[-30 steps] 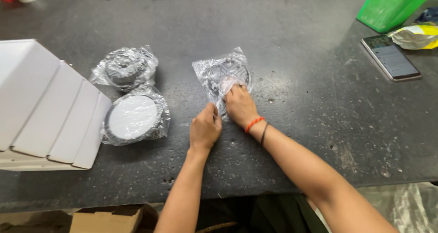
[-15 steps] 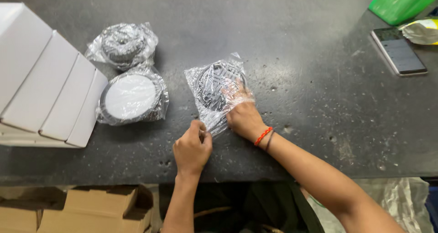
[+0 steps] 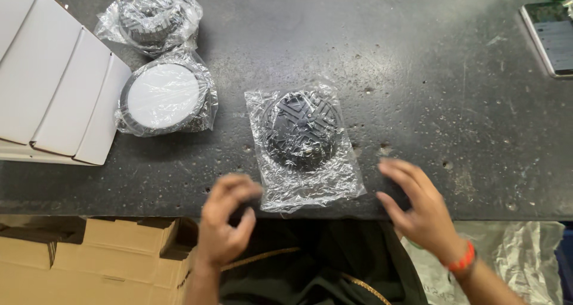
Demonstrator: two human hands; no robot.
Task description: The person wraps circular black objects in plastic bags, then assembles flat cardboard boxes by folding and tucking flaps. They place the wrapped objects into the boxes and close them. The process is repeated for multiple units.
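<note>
A round black part sealed in a clear plastic bag [image 3: 301,141] lies flat near the front edge of the dark table [image 3: 418,72]. My left hand [image 3: 224,221] hovers just left of the bag's lower corner, fingers curled apart, holding nothing. My right hand [image 3: 418,206], with a red band at the wrist, is spread open to the right of the bag, apart from it.
Two more bagged round parts lie at the left: a white-faced one [image 3: 164,96] and a black one [image 3: 152,18] behind it. White flat cartons [image 3: 54,84] lie at the far left. A phone [image 3: 552,36] rests at the right edge. Brown cardboard boxes [image 3: 83,251] stand below the table.
Both hands have let go of the bagged part and drawn back toward the table's front edge. The bag now lies flat on the table. The view has shifted closer.
</note>
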